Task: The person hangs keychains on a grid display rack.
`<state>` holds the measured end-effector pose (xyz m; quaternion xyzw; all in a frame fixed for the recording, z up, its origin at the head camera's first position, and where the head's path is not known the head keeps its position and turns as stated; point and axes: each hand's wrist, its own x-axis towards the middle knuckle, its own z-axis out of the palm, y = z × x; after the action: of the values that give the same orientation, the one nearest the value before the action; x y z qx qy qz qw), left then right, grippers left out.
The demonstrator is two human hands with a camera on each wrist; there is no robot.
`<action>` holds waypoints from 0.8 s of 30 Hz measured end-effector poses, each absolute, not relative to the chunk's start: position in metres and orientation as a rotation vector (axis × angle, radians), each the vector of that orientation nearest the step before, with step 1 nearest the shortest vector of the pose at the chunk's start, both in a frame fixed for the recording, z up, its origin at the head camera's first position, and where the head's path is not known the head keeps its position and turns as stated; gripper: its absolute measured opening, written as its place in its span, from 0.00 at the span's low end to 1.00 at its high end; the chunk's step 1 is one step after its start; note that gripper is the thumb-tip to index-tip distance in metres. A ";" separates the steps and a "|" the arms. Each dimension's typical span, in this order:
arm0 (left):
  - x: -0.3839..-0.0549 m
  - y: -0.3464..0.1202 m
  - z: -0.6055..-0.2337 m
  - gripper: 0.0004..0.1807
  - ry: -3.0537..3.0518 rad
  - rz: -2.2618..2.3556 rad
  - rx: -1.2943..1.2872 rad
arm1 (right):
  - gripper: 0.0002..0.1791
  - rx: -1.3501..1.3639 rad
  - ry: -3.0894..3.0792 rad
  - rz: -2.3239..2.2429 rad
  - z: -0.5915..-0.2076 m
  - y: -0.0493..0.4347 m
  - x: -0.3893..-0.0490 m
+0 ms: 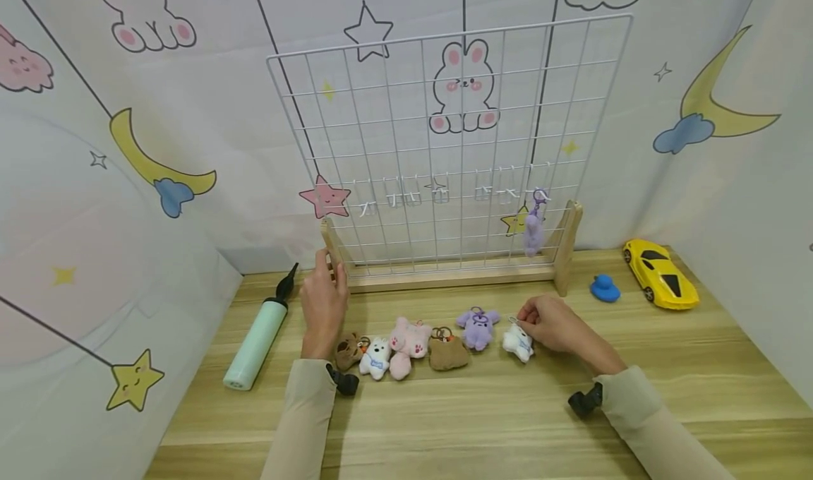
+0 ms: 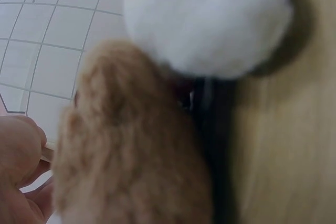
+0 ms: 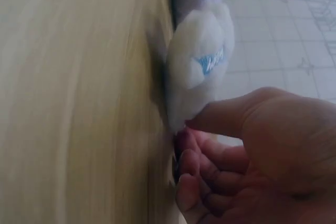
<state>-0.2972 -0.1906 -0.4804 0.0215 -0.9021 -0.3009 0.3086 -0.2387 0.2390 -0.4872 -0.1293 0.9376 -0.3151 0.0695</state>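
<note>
My right hand (image 1: 557, 325) pinches a small white plush keychain (image 1: 518, 342) at its top end, between thumb and fingertips; in the right wrist view the plush (image 3: 197, 61) shows a blue label. On the left, my left hand (image 1: 325, 300) holds the wooden leg (image 1: 329, 238) of a white wire grid rack (image 1: 444, 148). A row of plush keychains lies on the table: a brown one (image 1: 346, 353), a white one (image 1: 376, 358), a pink one (image 1: 409, 339), a tan one (image 1: 448, 353) and a purple one (image 1: 478, 329). Another purple plush keychain (image 1: 533, 233) hangs on the grid's right side.
Several hooks (image 1: 440, 192) line the grid. A mint-green hand pump (image 1: 257, 342) lies at the left of the wooden table (image 1: 470, 423). To the right are a blue rubber duck (image 1: 605, 289) and a yellow toy car (image 1: 660, 275). Printed cloth walls surround the table.
</note>
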 end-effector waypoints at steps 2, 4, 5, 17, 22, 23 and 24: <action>-0.298 -0.190 -0.481 0.21 -2.385 -0.795 0.056 | 0.05 -0.393 2.797 -0.965 -0.488 0.241 -0.239; -0.298 -0.190 -0.481 0.22 -2.383 -0.796 0.055 | 0.05 -0.399 2.783 -0.978 -0.489 0.242 -0.239; -0.298 -0.190 -0.481 0.22 -2.383 -0.796 0.058 | 0.05 -0.398 2.779 -0.987 -0.489 0.242 -0.240; -0.296 -0.189 -0.480 0.21 -2.390 -0.809 0.064 | 0.05 -0.429 2.906 -1.262 -0.496 0.244 -0.244; -0.296 -0.189 -0.480 0.22 -2.398 -0.809 0.078 | 0.05 -0.473 2.925 -1.437 -0.489 0.240 -0.244; -0.296 -0.190 -0.480 0.22 -2.399 -0.810 0.082 | 0.05 -0.483 2.933 -1.462 -0.487 0.239 -0.245; -0.297 -0.190 -0.480 0.22 -2.400 -0.811 0.087 | 0.05 -0.484 2.940 -1.490 -0.484 0.237 -0.245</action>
<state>-0.2966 -0.1904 -0.4797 0.0327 -0.9036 -0.3052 0.2987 -0.2451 0.2374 -0.4843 -0.1447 0.8785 -0.4453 -0.0947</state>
